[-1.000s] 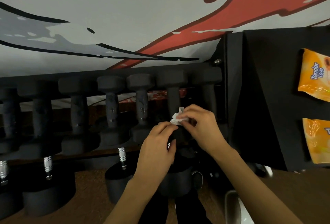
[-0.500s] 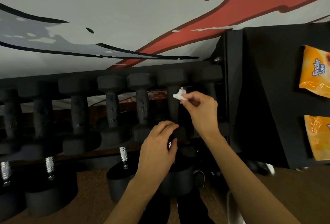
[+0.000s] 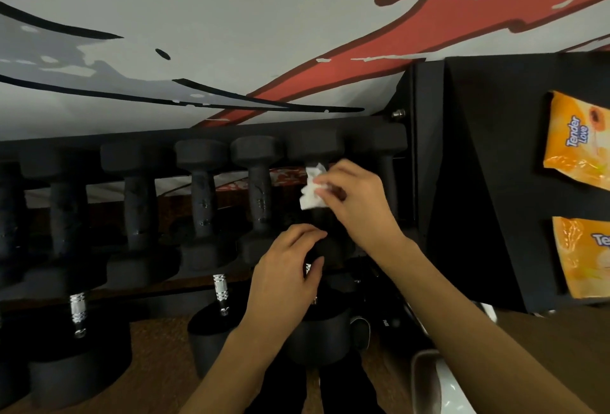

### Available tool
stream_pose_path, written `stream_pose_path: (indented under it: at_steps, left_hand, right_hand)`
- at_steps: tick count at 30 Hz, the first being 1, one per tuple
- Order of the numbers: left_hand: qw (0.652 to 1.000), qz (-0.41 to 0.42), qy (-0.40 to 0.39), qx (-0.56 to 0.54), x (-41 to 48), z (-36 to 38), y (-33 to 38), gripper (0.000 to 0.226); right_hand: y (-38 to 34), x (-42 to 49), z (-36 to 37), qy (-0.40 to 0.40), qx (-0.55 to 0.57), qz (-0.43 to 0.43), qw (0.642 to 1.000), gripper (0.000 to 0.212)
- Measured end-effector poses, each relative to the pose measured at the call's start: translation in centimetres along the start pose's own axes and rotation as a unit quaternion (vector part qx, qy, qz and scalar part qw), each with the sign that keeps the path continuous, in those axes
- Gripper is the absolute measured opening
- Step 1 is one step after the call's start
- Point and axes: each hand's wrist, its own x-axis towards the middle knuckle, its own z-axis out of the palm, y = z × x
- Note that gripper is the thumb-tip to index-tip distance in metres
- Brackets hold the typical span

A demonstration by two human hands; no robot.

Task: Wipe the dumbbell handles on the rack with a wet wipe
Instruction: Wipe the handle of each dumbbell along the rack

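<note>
The dumbbell (image 3: 315,149) being wiped lies second from the right on the upper tier of the rack (image 3: 425,136), with its long axis running away from the viewer and its far head toward the wall. The right hand (image 3: 356,202) pinches a crumpled white wet wipe (image 3: 310,194) between curled fingers (image 3: 330,179) and thumb, holding it against the far part of the handle. The left hand (image 3: 284,278) grips the near head of the same dumbbell, fingers curled over it.
</note>
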Motion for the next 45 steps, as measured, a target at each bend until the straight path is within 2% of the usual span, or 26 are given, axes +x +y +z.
stream_pose_path:
  at_steps: [4,7,9,13,15,19,25,27,29,33,35,38,43,45]
  left_hand:
    - [1.0,0.003,-0.011,-0.003,0.2,-0.2,-0.2,0.037]
    - [1.0,0.004,-0.019,-0.007,0.1,-0.4,-0.2,0.039]
    - [1.0,0.007,-0.02,0.0,0.1,-0.4,-0.3,0.043]
    - [1.0,0.009,-0.027,-0.005,-0.1,-0.3,-0.7,0.048]
    - [1.0,0.013,-0.026,-0.006,0.2,-0.5,-0.8,0.048]
    - [1.0,0.018,-0.024,-0.003,0.3,-0.6,-0.6,0.047]
    - [0.999,0.022,-0.027,-0.016,0.1,-0.7,-0.9,0.046]
    - [0.999,0.023,-0.03,-0.019,0.1,-0.7,-0.9,0.046]
    - [0.999,0.023,-0.034,-0.02,0.0,-0.7,-0.9,0.047]
    - [0.999,0.022,-0.036,-0.019,-0.2,-0.8,-0.8,0.049]
    - [0.999,0.021,-0.037,-0.017,-0.2,-0.8,-0.8,0.049]
    - [0.999,0.019,-0.032,-0.017,-0.2,-0.7,-0.8,0.047]
    - [0.999,0.022,-0.026,-0.017,-0.1,-0.6,-1.0,0.047]
    - [0.999,0.024,-0.027,-0.022,-0.1,-0.5,-1.0,0.048]
  right_hand:
    - [-0.4,1.9,1.4,0.051,-0.031,0.009,0.998,0.021]
    - [-1.0,1.2,1.8,0.035,-0.052,0.039,0.997,0.023]
    - [-1.5,0.5,1.6,-0.01,-0.074,0.039,0.996,0.02]
    - [-1.4,-0.9,-0.2,-0.167,-0.126,0.032,0.977,0.022]
    - [-1.1,-1.5,-1.1,-0.2,-0.107,0.028,0.974,0.027]
    - [-0.9,-0.2,-1.1,-0.143,-0.108,0.009,0.984,0.023]
    - [-1.1,2.0,0.7,-0.044,-0.118,0.031,0.992,0.023]
    - [-1.2,2.0,0.9,-0.038,-0.12,0.025,0.992,0.021]
    - [-0.9,1.7,0.6,-0.088,-0.117,0.017,0.989,0.019]
    - [-0.4,0.2,-0.9,-0.262,-0.106,0.031,0.959,0.015]
    - [-0.4,-0.4,-1.6,-0.293,-0.074,0.046,0.952,0.016]
    - [0.0,0.2,-1.5,-0.261,-0.039,0.037,0.964,0.019]
    - [0.4,2.6,-0.2,-0.053,0.008,0.05,0.997,0.018]
    - [0.1,2.6,0.2,-0.01,0.009,0.05,0.999,0.018]
